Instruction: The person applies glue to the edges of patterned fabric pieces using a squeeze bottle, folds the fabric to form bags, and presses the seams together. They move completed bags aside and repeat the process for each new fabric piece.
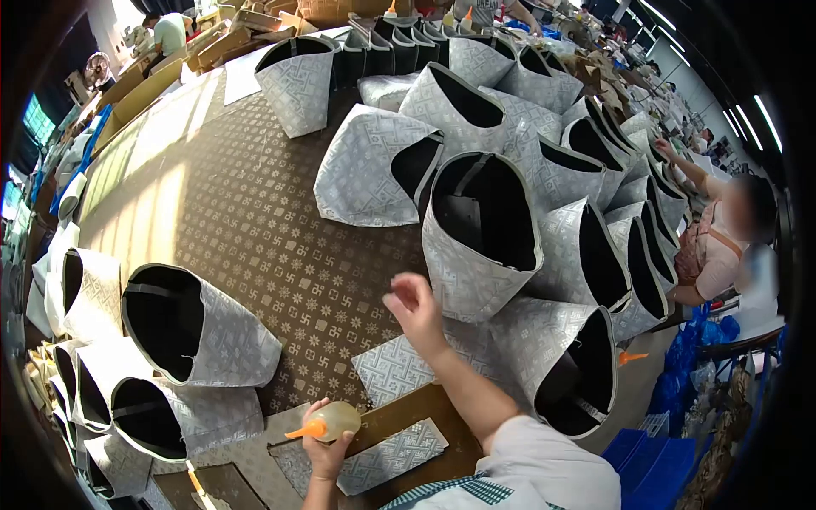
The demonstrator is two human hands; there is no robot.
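My left hand (325, 455) is wrapped around a glue bottle (344, 419) of pale yellowish plastic, its orange nozzle pointing left. My right hand (415, 313) is raised over the table with loosely curled fingers, thumb apart, and nothing visible in them. Just beyond it stands a silver-grey patterned container (467, 272) with a black inside, its mouth facing up. Below the right hand lies a flat patterned sheet (393, 371). Close to my left hand, a narrow patterned strip (395, 457) rests on a brown board (459, 412).
Many similar containers (578, 255) crowd the right and back; several more (204, 327) stand at left. A brown patterned cloth (280, 229) covers the table. Another orange-tipped bottle (631, 358) lies at right. A co-worker (722, 229) is at the right edge, blue bins (650, 467) below.
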